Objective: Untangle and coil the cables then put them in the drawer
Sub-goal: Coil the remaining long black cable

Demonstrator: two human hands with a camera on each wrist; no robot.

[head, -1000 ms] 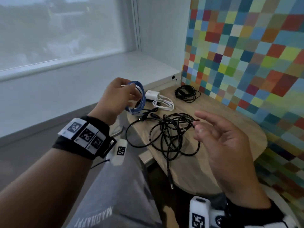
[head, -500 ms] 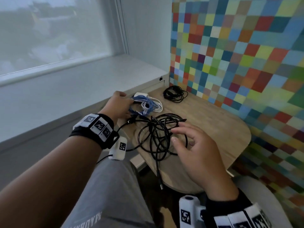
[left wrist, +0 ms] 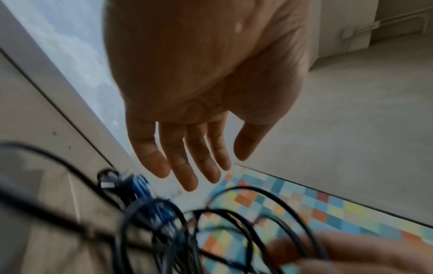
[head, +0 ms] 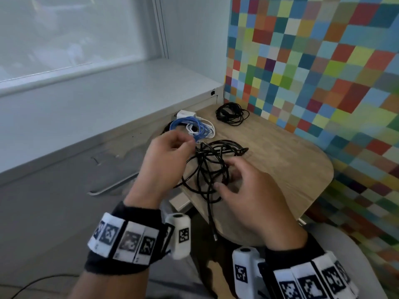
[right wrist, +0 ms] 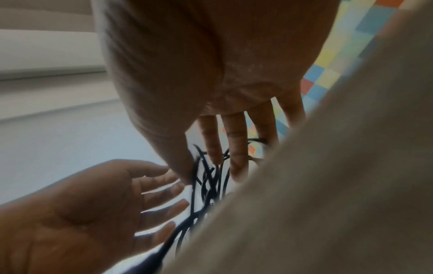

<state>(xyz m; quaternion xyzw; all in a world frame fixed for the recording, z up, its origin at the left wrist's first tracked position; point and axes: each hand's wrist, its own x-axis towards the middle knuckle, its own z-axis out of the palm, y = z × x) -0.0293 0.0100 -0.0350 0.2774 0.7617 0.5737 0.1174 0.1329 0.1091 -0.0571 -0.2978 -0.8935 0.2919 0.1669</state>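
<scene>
On the wooden surface (head: 280, 169) we see a black cable tangle (head: 207, 169) near the front edge, one end hanging over it. Our right hand (head: 252, 195) reaches into the tangle, fingers spread and touching the strands; no firm grip is visible. Our left hand (head: 164, 165) hovers just beside the tangle, fingers relaxed and apart, holding nothing. Behind lie a blue coil (head: 190, 128) on a white cable (head: 207, 130) and a black coil (head: 231, 113) apart near the wall.
</scene>
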